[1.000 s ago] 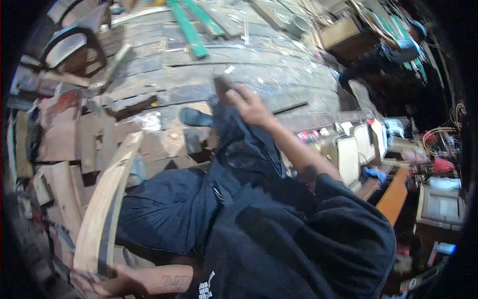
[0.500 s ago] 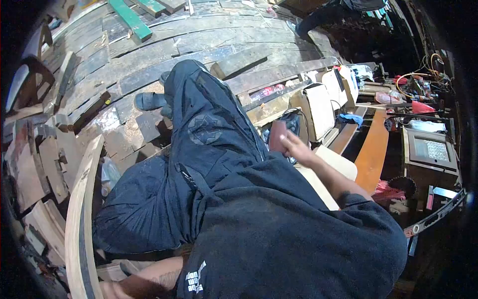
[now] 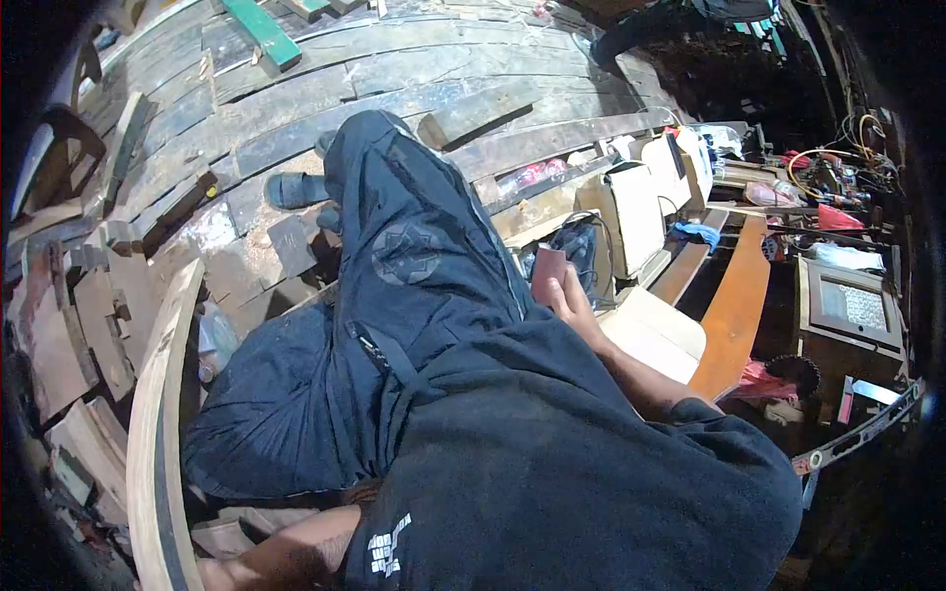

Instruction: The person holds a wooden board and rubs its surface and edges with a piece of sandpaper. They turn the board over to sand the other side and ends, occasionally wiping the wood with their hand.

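The right hand is closing its fingers round a reddish block at three o'clock; the left hand, finger closure unclear, is touching curved wood at eight, perhaps risking tipping through loose support

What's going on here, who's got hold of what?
A seated person has a small reddish block in their right hand, apart from the curved wooden piece on their left. Their left hand is at that piece's lower end, partly out of view. Another person is farther off.
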`<action>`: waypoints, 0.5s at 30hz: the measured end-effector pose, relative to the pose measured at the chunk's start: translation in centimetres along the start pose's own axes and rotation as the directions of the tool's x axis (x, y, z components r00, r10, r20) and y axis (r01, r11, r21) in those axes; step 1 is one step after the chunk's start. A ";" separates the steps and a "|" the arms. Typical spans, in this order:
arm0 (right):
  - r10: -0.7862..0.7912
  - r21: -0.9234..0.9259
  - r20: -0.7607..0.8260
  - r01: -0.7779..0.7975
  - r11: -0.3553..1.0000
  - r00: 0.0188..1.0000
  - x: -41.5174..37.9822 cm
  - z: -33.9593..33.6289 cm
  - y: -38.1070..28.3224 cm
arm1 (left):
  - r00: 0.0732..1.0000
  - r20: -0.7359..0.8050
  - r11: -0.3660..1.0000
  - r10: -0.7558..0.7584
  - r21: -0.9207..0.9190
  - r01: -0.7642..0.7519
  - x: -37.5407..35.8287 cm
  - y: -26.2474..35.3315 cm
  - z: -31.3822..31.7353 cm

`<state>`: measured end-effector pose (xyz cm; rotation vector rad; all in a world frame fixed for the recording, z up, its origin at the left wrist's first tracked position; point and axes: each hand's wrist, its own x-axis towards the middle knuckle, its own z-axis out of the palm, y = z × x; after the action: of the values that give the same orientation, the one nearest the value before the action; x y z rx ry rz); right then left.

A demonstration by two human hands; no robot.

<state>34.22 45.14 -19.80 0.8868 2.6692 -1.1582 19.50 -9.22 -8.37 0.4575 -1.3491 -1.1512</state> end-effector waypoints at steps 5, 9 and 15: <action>0.038 -0.016 -0.043 -0.038 0.999 0.998 0.6 1.0 -3.5 | 0.777 0.377 0.530 0.503 0.575 -0.623 3.5 -3.4 -5.9; -0.057 -0.137 -0.059 0.049 0.989 0.997 1.1 0.0 -4.6 | 0.695 0.515 0.389 0.501 0.583 -0.713 4.4 -3.0 -7.2; -0.117 -0.108 0.030 0.119 0.987 0.993 2.3 -1.8 -9.1 | 0.677 0.467 0.556 0.569 0.388 -0.735 3.6 -3.4 -6.1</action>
<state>27.57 42.56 -13.50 0.7021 2.7680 -1.0249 23.08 -15.77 -10.77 0.1283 -1.9053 -0.1573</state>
